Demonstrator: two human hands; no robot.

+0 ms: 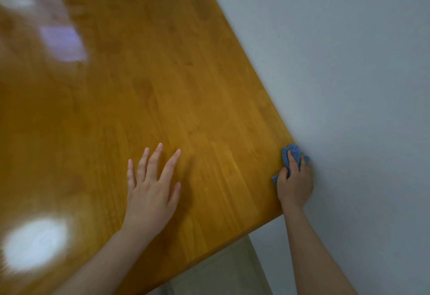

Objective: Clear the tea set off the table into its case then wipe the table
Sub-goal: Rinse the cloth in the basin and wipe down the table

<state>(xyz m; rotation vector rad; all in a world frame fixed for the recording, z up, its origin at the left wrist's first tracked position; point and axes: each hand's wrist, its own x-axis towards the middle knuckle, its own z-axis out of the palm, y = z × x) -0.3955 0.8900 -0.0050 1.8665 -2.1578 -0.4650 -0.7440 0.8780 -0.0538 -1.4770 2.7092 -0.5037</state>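
Observation:
A glossy orange-brown wooden table (162,85) fills most of the head view. My right hand (295,185) is shut on a crumpled blue cloth (289,155) and presses it on the table's right edge, close to the near corner. My left hand (151,192) lies flat on the tabletop with its fingers spread, holding nothing, some way left of the cloth. No tea set or case is in view.
A pale grey floor (360,73) lies beyond the table's right edge. Bright light reflections (35,245) show on the left of the tabletop. Beige trousers (223,273) appear below the near edge.

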